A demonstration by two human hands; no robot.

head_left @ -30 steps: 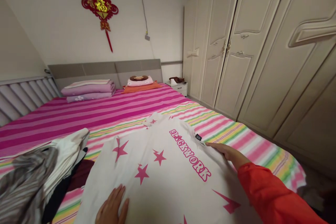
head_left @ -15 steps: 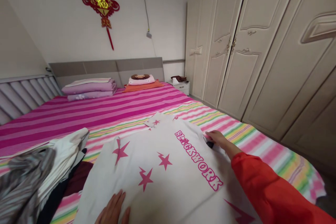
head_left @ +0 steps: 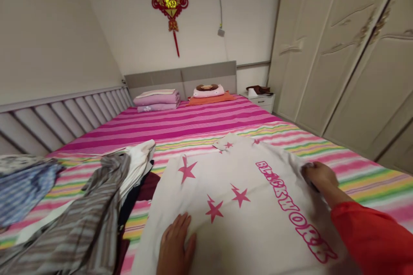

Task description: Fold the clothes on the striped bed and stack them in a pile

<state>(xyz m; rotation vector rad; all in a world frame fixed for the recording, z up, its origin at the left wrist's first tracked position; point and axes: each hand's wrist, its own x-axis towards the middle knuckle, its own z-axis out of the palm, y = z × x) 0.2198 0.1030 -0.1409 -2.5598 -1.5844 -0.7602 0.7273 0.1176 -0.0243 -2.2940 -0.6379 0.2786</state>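
Note:
A white garment (head_left: 245, 210) with pink stars and pink lettering lies spread on the striped bed (head_left: 193, 122). My left hand (head_left: 176, 245) rests flat on its near left part, fingers together and stretched out. My right hand (head_left: 318, 176), in an orange-red sleeve, is closed on the garment's right edge, with the cloth bunched under the fingers.
A heap of clothes (head_left: 97, 206), striped grey, white and dark, lies to the left, with a blue striped piece (head_left: 22, 189) further left. Folded bedding (head_left: 156, 99) and a pillow (head_left: 209, 91) sit by the headboard. Wardrobes (head_left: 355, 51) line the right side; a padded wall panel (head_left: 58, 116) runs along the left.
My right hand went from lying flat on the garment's right edge to closing on the cloth there. The view has swung to the left; my left hand stays flat on the garment.

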